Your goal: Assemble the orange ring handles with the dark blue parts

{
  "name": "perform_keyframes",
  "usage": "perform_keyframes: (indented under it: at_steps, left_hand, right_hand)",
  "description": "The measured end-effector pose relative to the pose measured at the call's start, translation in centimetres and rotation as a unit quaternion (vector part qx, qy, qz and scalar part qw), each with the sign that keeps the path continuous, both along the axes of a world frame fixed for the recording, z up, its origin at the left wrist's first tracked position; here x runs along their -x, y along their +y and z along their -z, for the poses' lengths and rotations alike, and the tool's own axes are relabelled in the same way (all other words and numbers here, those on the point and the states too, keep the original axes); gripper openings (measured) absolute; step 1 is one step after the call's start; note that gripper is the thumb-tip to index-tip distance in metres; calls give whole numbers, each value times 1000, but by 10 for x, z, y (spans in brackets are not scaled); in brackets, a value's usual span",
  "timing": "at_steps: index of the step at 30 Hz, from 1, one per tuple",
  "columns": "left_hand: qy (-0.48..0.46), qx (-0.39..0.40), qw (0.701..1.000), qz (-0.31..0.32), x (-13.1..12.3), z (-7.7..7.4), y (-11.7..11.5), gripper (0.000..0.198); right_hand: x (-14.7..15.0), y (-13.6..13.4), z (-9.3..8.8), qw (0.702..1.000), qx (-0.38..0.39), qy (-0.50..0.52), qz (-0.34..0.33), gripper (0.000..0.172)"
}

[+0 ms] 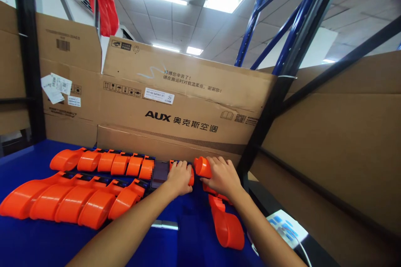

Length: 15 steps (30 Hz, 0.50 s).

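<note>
My left hand (181, 178) is closed round an orange part (191, 175) beside a dark box-like object (160, 174) at the far side of the blue table. To its right, my right hand (223, 175) grips another orange scoop-like part (203, 167), whose round end shows left of the fingers. Below the right hand and wrist, more orange parts (229, 229) lie on the table. Two rows of orange scoop-like parts (89, 204) with dark ends stretch across the left side.
A silver bar (165, 225) lies on the blue tabletop (156, 250) near the middle. Large cardboard sheets (181, 104) stand behind, between dark rack posts. At the right, a white power strip (286, 227) with a cable rests on a black surface.
</note>
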<state>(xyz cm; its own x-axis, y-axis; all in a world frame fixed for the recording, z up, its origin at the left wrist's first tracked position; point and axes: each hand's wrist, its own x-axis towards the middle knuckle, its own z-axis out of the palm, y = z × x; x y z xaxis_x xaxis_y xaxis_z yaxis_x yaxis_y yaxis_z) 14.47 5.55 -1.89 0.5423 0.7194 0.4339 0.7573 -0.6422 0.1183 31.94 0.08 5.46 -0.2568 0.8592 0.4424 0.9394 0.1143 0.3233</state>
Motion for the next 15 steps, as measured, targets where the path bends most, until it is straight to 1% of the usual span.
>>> perform_keyframes:
  at_steps: [3,6,10,12,15]
  left_hand:
    - [0,-4,1000,2,0,1,0,72]
    - [3,-9,1000,10,1,1,0,80]
    - [5,-14,1000,19,1,2,-1,85]
    - [2,-17,1000,21,1,2,-3,88]
    - [-4,-21,1000,19,2,1,-11,92]
  right_hand:
    - [0,1,3,1000,15,-5,-11,66]
    - [2,6,8,999,49,-5,-23,66]
    - [5,12,17,995,100,26,-1,64]
    - [7,13,21,992,120,38,5,67]
    - [5,12,22,986,160,50,-7,78]
